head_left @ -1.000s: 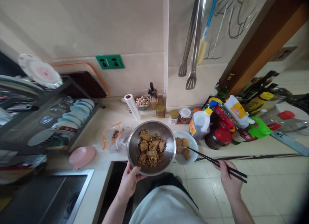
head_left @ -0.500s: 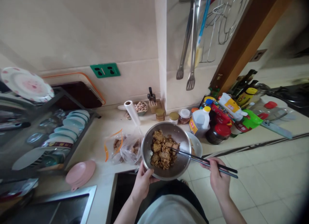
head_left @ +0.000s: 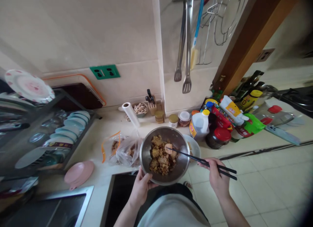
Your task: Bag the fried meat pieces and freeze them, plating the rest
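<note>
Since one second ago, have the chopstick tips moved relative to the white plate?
Yes. The chopsticks in the right hand swung left, from over the white plate into the metal bowl, where their tips now pinch a pale piece of food.

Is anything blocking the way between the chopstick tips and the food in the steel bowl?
Nothing visible. The chopsticks in the right hand already reach the food inside the steel bowl, held by the left hand.
</note>
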`<move>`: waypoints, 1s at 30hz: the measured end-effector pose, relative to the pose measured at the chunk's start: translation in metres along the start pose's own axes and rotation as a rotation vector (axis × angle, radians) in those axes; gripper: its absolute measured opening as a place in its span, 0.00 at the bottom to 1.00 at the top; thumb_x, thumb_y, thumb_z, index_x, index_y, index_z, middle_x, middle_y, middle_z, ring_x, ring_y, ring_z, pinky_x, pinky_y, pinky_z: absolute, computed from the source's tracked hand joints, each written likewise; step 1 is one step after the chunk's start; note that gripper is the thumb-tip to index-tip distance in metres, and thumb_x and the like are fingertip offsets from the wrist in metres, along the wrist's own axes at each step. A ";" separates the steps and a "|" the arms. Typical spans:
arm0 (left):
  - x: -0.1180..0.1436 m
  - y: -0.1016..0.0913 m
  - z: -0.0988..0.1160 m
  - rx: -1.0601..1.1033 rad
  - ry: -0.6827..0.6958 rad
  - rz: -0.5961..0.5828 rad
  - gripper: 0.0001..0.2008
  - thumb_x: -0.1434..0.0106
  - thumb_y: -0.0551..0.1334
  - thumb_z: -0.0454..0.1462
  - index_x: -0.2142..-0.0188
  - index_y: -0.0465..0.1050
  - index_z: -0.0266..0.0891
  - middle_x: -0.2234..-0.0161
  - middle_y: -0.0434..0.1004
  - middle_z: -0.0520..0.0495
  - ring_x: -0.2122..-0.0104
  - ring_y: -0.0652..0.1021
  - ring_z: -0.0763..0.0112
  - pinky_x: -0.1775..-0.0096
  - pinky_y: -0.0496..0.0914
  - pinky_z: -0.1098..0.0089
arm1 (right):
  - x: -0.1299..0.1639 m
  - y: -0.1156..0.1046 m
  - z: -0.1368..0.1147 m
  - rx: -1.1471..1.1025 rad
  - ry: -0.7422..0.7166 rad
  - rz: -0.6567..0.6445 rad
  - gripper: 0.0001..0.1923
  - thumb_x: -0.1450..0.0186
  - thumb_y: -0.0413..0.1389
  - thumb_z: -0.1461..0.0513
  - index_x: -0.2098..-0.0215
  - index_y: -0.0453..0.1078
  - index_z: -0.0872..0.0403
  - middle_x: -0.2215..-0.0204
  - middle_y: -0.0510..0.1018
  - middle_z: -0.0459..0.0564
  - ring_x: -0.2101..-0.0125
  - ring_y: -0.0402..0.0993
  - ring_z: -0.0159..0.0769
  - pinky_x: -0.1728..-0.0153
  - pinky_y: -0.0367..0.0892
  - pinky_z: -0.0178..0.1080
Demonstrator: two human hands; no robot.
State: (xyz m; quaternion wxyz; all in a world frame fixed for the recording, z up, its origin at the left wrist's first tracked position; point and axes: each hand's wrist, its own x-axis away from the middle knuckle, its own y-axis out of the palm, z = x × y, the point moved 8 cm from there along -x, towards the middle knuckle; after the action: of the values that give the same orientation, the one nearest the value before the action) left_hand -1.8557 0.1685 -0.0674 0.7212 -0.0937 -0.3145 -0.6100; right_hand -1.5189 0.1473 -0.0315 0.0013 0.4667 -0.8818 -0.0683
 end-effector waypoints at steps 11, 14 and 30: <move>0.028 -0.061 0.007 0.019 0.095 0.231 0.25 0.60 0.75 0.40 0.63 0.68 0.41 0.76 0.73 0.60 0.77 0.76 0.71 0.72 0.78 0.65 | -0.040 -0.040 0.023 0.057 0.122 0.133 0.20 0.40 0.60 0.47 0.70 0.69 0.56 0.77 0.80 0.49 0.77 0.79 0.40 0.71 0.77 0.41; 0.035 -0.061 0.001 0.040 0.089 0.268 0.25 0.61 0.75 0.39 0.64 0.69 0.41 0.77 0.72 0.60 0.78 0.75 0.72 0.72 0.77 0.66 | -0.041 -0.015 0.044 0.121 0.115 0.004 0.21 0.40 0.59 0.45 0.70 0.70 0.55 0.75 0.81 0.51 0.76 0.80 0.42 0.70 0.78 0.42; 0.024 -0.008 -0.004 0.074 0.076 0.152 0.23 0.54 0.69 0.36 0.58 0.67 0.41 0.74 0.73 0.56 0.76 0.77 0.71 0.72 0.77 0.66 | -0.026 -0.026 -0.013 0.142 -0.050 -0.029 0.15 0.37 0.58 0.50 0.68 0.71 0.54 0.74 0.79 0.49 0.78 0.77 0.38 0.74 0.75 0.40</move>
State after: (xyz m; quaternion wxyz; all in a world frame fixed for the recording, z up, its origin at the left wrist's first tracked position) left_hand -1.8607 0.1446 -0.0587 0.7797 -0.0675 -0.3013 -0.5447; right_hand -1.4823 0.1525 -0.0201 -0.0547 0.4764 -0.8774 -0.0171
